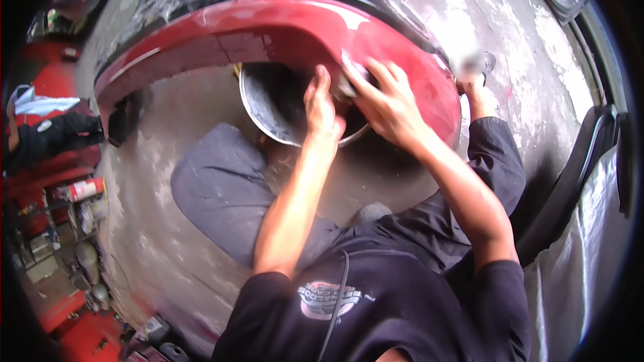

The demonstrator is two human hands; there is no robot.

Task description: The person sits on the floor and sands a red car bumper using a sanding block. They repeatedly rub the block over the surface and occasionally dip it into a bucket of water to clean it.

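Note:
A glossy red car bumper [268,23] curves across in front of me. My right hand [389,104] is on its inner edge, fingers bent over a small pale grey piece [345,86], perhaps a folded cloth or pad; blur hides its kind. Beside it, my left hand [322,107] is upright with fingers stretched out, near the bumper's lower edge, with nothing visible in it. Below both hands stands a round bucket [252,108] with a pale rim and dark inside, partly covered by the bumper and my hands.
My bent legs flank the bucket on the stained concrete floor [144,194]. Shelves with tools, bottles and a red-and-white can [86,190] stand at the left. Dark garments [57,137] lie over something red there. A silvery sheet [577,248] and dark panels line the right.

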